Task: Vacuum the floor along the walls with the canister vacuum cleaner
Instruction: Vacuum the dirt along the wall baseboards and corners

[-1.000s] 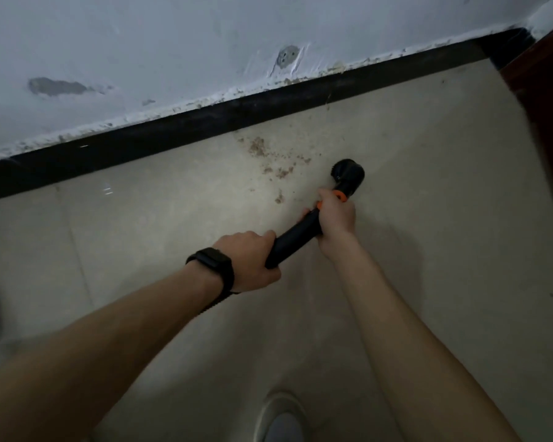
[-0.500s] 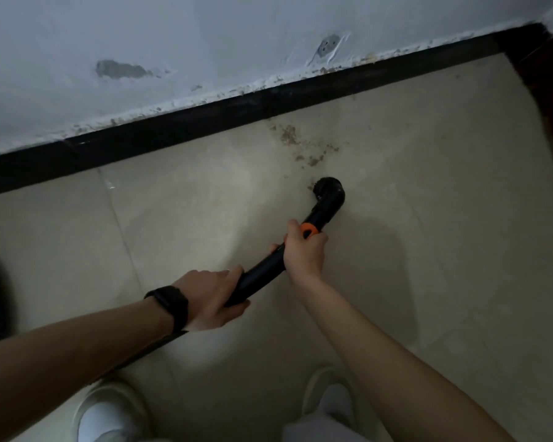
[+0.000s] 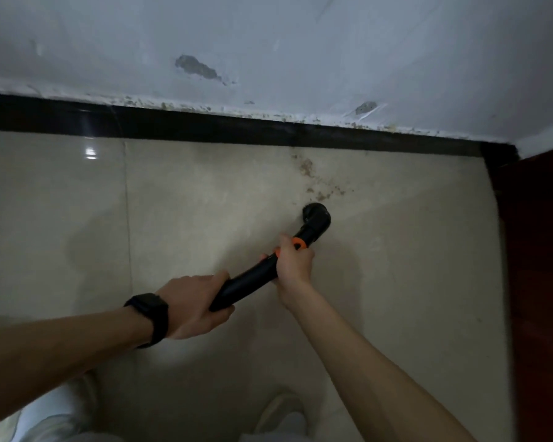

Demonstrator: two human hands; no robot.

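Observation:
A black vacuum wand (image 3: 253, 277) with an orange collar slants from lower left to upper right over the beige floor tiles (image 3: 205, 202). Its round black nozzle (image 3: 315, 216) rests on the floor just below a patch of brown dirt (image 3: 316, 183) near the black skirting (image 3: 205, 126). My left hand (image 3: 193, 306), with a black watch on the wrist, grips the wand's lower end. My right hand (image 3: 292, 261) grips it at the orange collar. The canister is out of view.
A white wall (image 3: 268, 43) with chipped patches rises above the skirting. A dark red wooden panel (image 3: 543, 266) stands along the right side, meeting the wall at a corner. My two white shoes (image 3: 61, 413) show at the bottom.
The view has swung left, so the corner and wooden panel show on the right. The nozzle has pulled back from beside the dirt to just below it; both hands keep their grip.

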